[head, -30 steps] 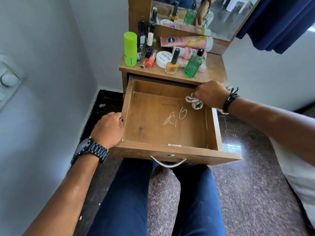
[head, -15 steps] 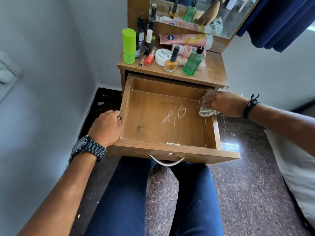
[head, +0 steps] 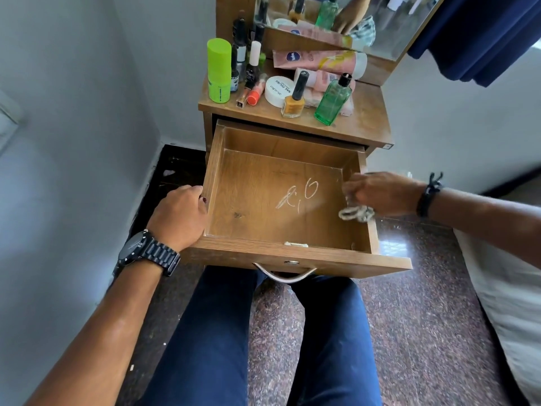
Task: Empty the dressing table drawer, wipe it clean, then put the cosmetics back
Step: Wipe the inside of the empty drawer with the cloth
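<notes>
The wooden drawer [head: 292, 253] is pulled out of the dressing table and holds nothing; white scribbles mark its floor. My left hand [head: 178, 218] grips the drawer's left wall. My right hand [head: 377, 193] holds a crumpled white cloth [head: 355, 213] against the inner side of the drawer's right wall. On the tabletop [head: 366, 121] stand the cosmetics: a lime green stick [head: 218, 70], an orange nail polish [head: 292, 104], a green glass bottle [head: 332, 101], a white round jar [head: 278, 89] and pink tubes [head: 319, 60].
A mirror [head: 351, 19] rises behind the cosmetics. A grey wall stands close on the left. A dark blue curtain [head: 483, 33] hangs at the upper right. A white cushion [head: 509, 303] lies on the speckled floor at right. My legs extend under the drawer.
My right hand has slid the cloth from the drawer's far right corner toward me along the right wall. My left hand has stayed on the left wall.
</notes>
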